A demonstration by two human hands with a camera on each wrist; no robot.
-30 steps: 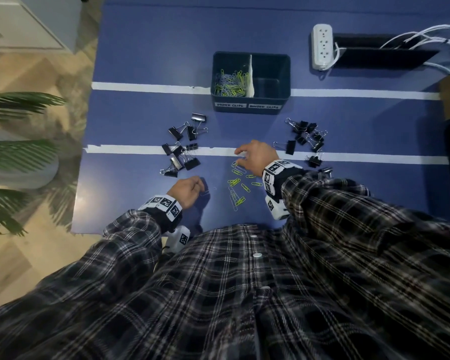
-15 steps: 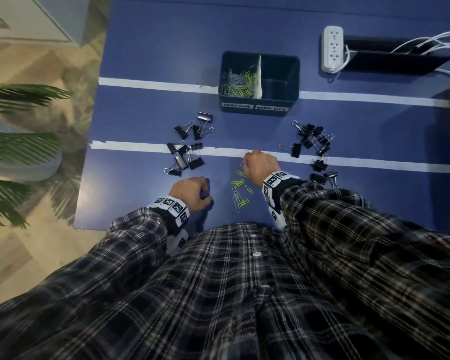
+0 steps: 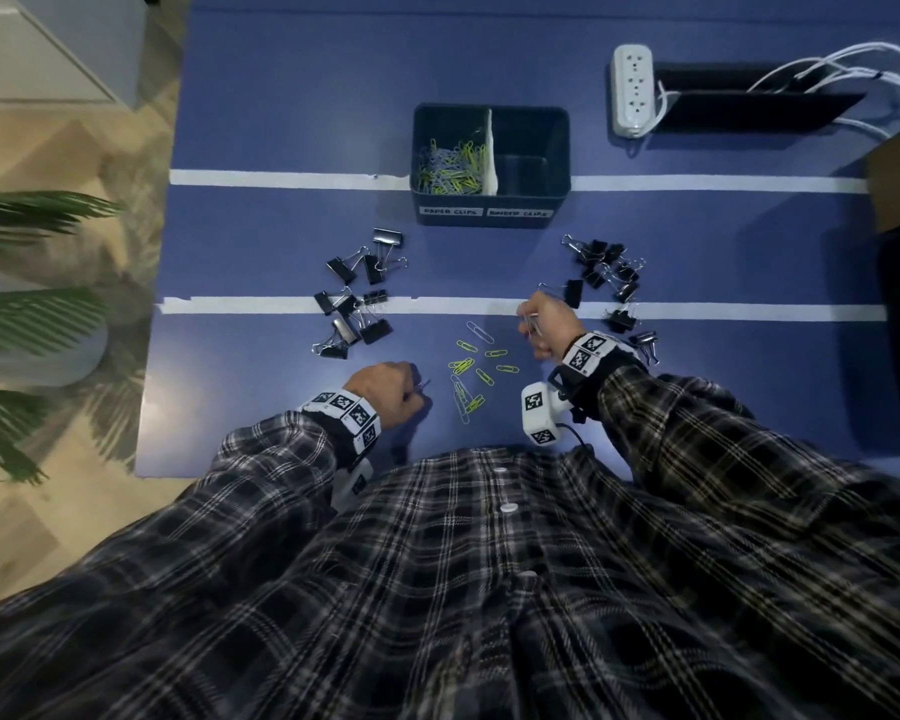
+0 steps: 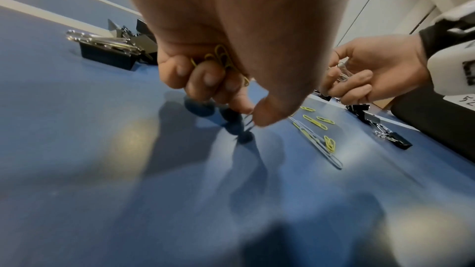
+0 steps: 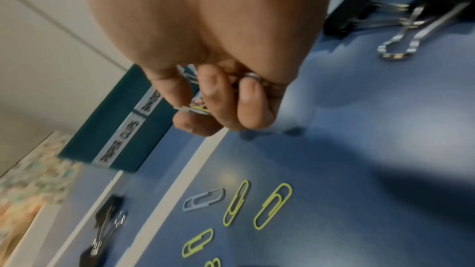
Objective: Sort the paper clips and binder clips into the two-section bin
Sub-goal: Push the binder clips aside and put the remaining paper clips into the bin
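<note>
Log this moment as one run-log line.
left hand: holds yellow paper clips | right hand: holds paper clips | bin: binder-clip section empty | binder clips: on table

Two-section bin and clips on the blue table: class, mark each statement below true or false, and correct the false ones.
1. The bin holds paper clips in its left section. True.
2. The right section is full of binder clips. False: none show in it.
3. The left hand holds yellow paper clips. True.
4. The right hand lies flat and open. False: it grips paper clips.
5. Binder clips lie on the table. True.
</note>
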